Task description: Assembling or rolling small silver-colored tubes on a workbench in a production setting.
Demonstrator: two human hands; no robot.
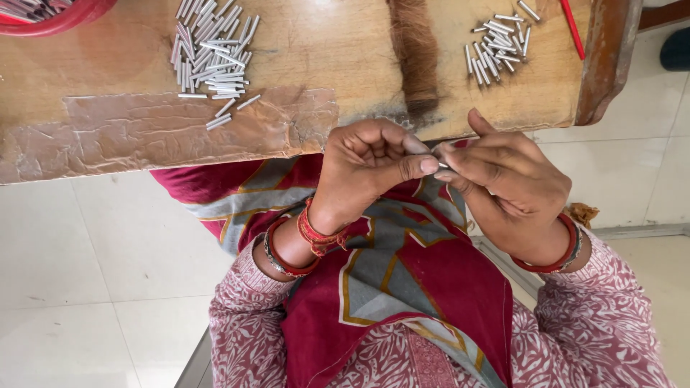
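Surface (345, 57): wooden board across the top of your view, with a patch of clear tape over its near left part; it carries every loose item listed below.
Floor: pale tiles to your left and right, below the board.
Lap cloth (402, 287): maroon and grey patterned fabric over your knees, directly beneath both hands.
Hair bundle (415, 54): brown tuft lying lengthwise on the surface, its near end just beyond your hands.
Left pile of tubes (212, 50): the larger heap of small silver tubes, with a few strays on the tape.
Right pile of tubes (497, 44): the smaller heap, beside a red stick (573, 27) near the board's corner.
Red bowl (50, 13): only its rim shows at the top left corner.
Left hand (370, 169): your fingers curl in, thumb tip pressed towards the right hand.
Right hand (503, 179): pinches a single silver tube (443, 166) at the fingertips, held over your lap.
Progress: judged from the two heaps, many tubes remain; which heap is finished work cannot be told.
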